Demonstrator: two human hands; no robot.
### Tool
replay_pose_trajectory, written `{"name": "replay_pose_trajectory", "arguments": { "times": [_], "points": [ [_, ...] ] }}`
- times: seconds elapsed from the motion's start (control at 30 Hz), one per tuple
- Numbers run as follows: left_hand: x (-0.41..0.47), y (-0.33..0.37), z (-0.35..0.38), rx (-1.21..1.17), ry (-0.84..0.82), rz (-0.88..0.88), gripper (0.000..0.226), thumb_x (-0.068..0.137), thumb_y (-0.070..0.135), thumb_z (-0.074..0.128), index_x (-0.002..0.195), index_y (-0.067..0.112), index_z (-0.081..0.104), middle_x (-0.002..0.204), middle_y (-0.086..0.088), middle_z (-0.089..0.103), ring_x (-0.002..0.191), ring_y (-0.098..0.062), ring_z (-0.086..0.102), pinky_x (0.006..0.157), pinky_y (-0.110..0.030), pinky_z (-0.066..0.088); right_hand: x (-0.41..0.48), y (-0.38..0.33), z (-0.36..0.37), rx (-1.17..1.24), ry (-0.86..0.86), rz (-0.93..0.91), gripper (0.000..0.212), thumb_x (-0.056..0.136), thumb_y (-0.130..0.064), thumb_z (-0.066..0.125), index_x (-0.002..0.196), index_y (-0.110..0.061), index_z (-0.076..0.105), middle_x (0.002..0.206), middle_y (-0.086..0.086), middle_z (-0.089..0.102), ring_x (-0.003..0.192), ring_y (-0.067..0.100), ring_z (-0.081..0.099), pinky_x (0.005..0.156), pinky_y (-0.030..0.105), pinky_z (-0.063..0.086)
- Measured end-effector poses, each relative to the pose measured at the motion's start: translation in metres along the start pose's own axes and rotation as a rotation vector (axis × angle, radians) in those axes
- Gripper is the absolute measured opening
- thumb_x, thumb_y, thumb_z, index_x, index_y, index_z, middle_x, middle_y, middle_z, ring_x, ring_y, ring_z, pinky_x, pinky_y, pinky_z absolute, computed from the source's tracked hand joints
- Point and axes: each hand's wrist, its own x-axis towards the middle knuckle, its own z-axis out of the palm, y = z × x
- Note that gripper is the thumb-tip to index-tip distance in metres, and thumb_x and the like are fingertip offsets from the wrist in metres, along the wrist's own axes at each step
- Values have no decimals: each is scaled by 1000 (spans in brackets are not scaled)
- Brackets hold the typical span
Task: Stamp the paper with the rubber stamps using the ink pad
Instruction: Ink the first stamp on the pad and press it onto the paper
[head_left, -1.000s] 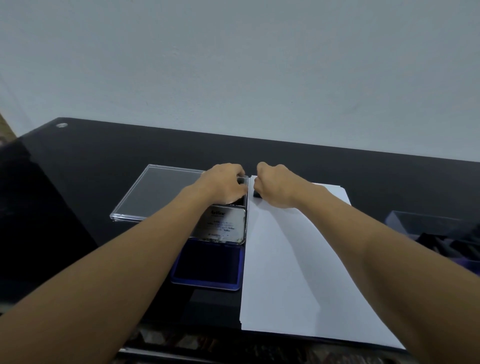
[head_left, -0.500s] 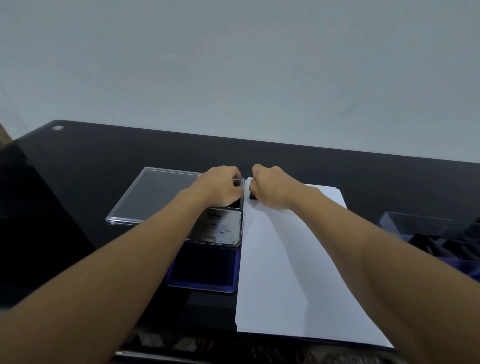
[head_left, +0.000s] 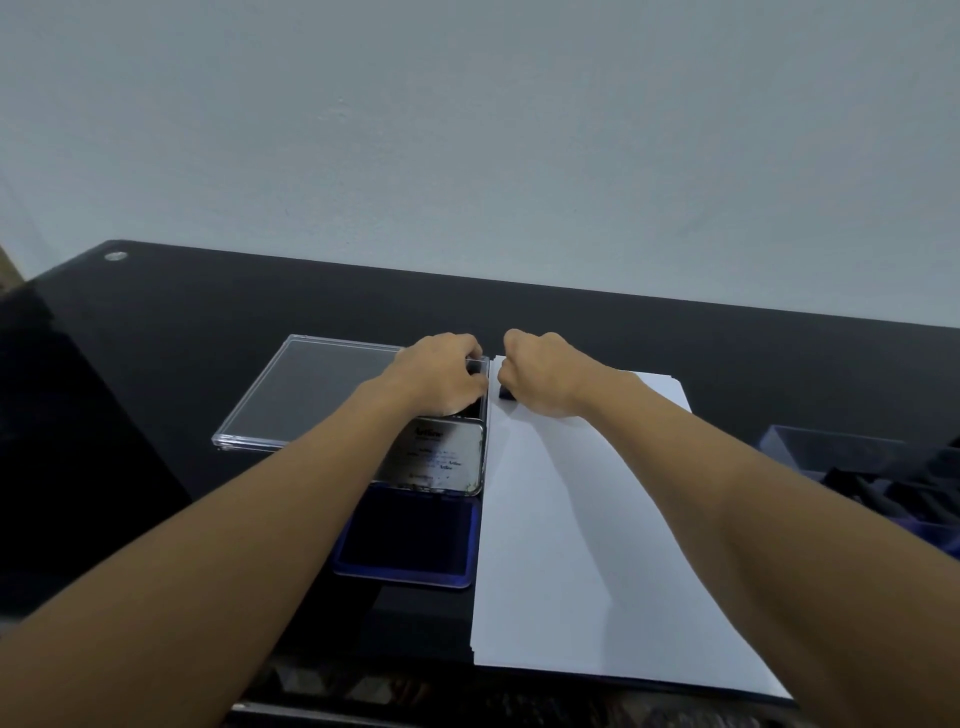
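A white sheet of paper (head_left: 571, 519) lies on the black table. My right hand (head_left: 540, 376) is curled round a small dark rubber stamp (head_left: 506, 392) and holds it down on the paper's far left corner. Left of the paper the ink pad (head_left: 410, 540) lies open, with its blue pad near me and its metal lid (head_left: 436, 457) folded back. My left hand (head_left: 441, 374) sits just beyond the lid, fingers curled over the right end of a flat clear plastic case (head_left: 311, 389). A dark item shows under its fingertips.
A clear tray (head_left: 883, 478) with several dark stamps stands at the right edge of the black table (head_left: 675, 332). A pale wall rises behind the table. The near table edge runs just below the paper.
Both hands stay in the same places, the right one still on the stamp at the paper's corner. Only the camera view has shifted slightly.
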Motion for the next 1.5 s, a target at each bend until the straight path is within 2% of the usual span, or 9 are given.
{"name": "replay_pose_trajectory", "arguments": {
  "times": [0.3,0.6,0.7,0.8,0.9,0.97,1.03,1.23,1.5],
  "points": [
    [1,0,0,-3,-2,-6,35,95,32,58,127,18,58,121,0,62,106,-21,56,95,-42,49,2,2,11,-72,31,-4,27,99,-18,39,74,-16,30,85,10,45,58,18,36,53,32,27],
    [2,-1,1,6,-1,-5,36,94,33,58,127,18,58,121,-1,62,107,-21,56,96,-42,48,-3,-5,-2,-96,-8,-3,32,103,-13,38,72,-15,32,74,1,34,67,21,36,53,30,30],
    [2,-1,1,7,2,-5,35,94,33,58,127,18,57,121,-1,61,106,-21,55,96,-42,48,-1,-3,3,-42,48,6,16,103,-18,38,89,-12,40,73,2,36,75,27,44,66,36,37],
    [2,-1,2,3,3,-12,36,94,32,58,128,20,57,122,0,61,108,-21,55,97,-42,48,-1,-2,8,-42,78,-3,9,104,-21,36,101,-13,39,73,2,36,82,30,47,75,37,40],
    [1,-1,2,1,3,-11,36,94,32,57,128,20,57,123,0,61,109,-21,55,97,-43,48,-2,-1,11,-33,89,-3,12,103,-21,36,95,-12,39,74,5,39,69,25,44,70,35,39],
    [1,-1,2,-3,3,-14,36,94,32,57,128,20,57,122,0,61,108,-21,55,97,-43,48,0,1,12,-49,65,-1,22,100,-19,38,79,-13,33,78,8,43,60,18,37,57,32,33],
    [1,-1,2,2,4,-14,35,94,32,57,127,20,57,121,0,61,108,-21,55,97,-43,48,-1,0,8,-27,54,1,28,99,-15,41,74,-18,29,75,6,42,58,18,34,51,29,26],
    [1,-2,2,0,3,-11,37,94,33,57,129,20,56,121,0,61,107,-21,55,97,-43,47,-1,-2,2,29,39,18,27,100,-15,41,75,-19,31,74,6,44,60,19,36,52,31,29],
    [2,-2,2,9,-2,-12,37,95,34,57,129,20,56,122,1,61,108,-21,56,98,-45,47,-2,1,12,-15,68,-7,30,99,-17,39,73,-21,26,72,5,42,56,19,35,50,30,25]
  ]
}}
